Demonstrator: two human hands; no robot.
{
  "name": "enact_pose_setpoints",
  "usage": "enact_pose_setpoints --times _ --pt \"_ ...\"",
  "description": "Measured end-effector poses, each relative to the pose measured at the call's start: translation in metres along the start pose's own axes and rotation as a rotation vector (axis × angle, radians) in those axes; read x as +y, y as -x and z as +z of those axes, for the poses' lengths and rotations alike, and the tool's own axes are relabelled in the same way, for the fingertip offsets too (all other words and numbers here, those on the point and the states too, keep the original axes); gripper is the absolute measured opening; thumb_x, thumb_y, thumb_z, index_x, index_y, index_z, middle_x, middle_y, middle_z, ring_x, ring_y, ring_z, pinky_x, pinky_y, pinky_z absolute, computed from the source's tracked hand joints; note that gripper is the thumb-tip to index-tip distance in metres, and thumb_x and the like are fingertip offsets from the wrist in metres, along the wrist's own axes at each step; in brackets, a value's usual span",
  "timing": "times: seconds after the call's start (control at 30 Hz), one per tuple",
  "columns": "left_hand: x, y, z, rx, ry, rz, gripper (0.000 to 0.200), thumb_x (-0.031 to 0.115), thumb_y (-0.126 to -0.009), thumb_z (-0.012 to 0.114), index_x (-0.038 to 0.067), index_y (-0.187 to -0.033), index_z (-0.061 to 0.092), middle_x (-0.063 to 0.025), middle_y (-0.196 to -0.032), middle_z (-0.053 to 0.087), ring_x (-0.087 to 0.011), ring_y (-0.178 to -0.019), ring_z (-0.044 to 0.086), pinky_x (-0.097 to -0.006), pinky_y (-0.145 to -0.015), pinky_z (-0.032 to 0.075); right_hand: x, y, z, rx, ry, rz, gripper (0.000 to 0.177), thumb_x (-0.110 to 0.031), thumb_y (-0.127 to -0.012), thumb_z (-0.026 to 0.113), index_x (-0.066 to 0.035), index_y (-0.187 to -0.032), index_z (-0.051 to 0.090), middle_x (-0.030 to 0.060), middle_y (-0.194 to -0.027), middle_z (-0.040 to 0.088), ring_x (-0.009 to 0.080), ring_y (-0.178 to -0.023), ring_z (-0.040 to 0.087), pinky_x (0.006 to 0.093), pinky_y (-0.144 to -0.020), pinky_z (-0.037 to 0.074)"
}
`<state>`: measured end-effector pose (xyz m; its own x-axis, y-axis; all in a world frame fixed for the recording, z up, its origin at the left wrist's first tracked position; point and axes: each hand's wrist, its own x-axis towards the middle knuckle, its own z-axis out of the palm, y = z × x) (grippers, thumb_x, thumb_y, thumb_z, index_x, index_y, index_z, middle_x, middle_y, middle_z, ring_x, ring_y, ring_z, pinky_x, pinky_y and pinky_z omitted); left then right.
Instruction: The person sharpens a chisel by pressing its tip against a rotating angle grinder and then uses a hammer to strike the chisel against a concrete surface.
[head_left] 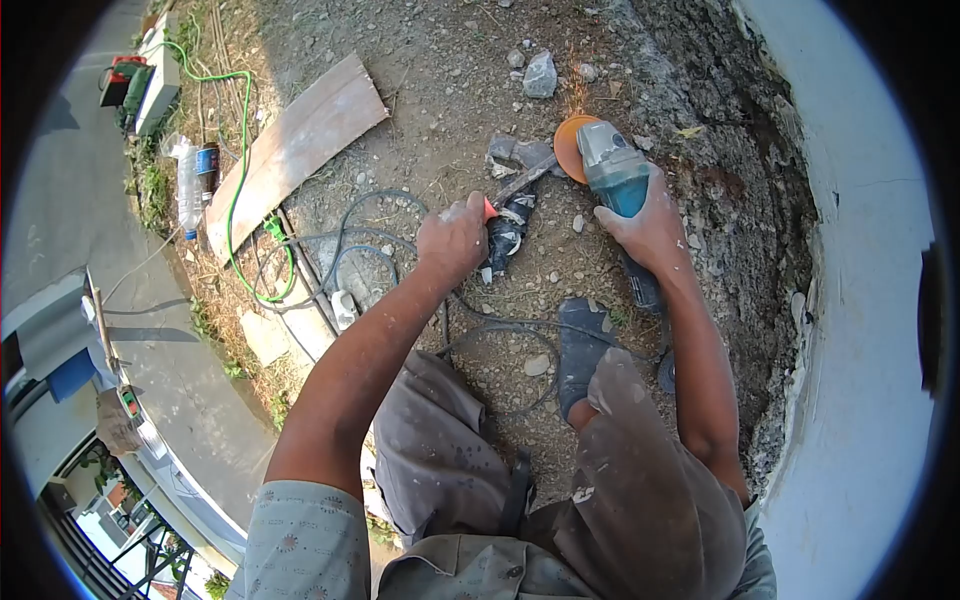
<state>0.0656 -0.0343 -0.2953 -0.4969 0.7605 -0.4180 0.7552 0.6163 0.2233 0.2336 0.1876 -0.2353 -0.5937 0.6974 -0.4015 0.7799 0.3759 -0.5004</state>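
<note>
My right hand (648,226) grips a teal angle grinder (612,168) whose orange disc (568,146) meets the tip of a flat metal blade (522,183). Faint sparks fly up from the disc. My left hand (452,238) is closed around the orange handle (490,208) of that blade, a trowel-like tool, holding it against the gravel ground. I am crouched, with both knees and a dark sandal (580,350) below the hands.
A grey cable (360,240) loops over the dirt beside a white plug block (343,308). A wooden board (296,145), green hose (240,150) and plastic bottle (190,185) lie at left. Stones (540,74) sit above the grinder. A white curved wall (860,300) rises at right.
</note>
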Motion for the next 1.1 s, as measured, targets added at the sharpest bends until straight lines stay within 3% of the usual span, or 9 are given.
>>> enact_pose_setpoints --times 0.77,1.1 --pt "-0.0015 -0.0021 0.0073 0.022 -0.030 -0.011 0.023 0.019 -0.092 0.057 0.006 -0.109 0.049 -0.0171 -0.092 0.073 -0.0344 -0.087 0.072 -0.0473 -0.078 0.054 -0.0005 -0.0023 0.0000 0.014 0.044 -0.038 0.093 -0.038 -0.077 0.079 -0.002 -0.146 0.030 0.0330 -0.119 0.065 0.0478 -0.109 0.066 0.0513 -0.094 0.052" --pt "-0.0021 -0.0024 0.0079 0.027 -0.040 -0.005 0.023 0.019 -0.091 0.059 0.006 -0.108 0.049 -0.0161 -0.091 0.073 -0.0329 -0.085 0.073 -0.0461 -0.076 0.055 0.0015 -0.0033 0.0012 -0.006 0.031 0.010 0.093 -0.040 -0.074 0.082 -0.005 -0.146 0.035 0.0300 -0.122 0.065 0.0468 -0.112 0.064 0.0490 -0.097 0.050"
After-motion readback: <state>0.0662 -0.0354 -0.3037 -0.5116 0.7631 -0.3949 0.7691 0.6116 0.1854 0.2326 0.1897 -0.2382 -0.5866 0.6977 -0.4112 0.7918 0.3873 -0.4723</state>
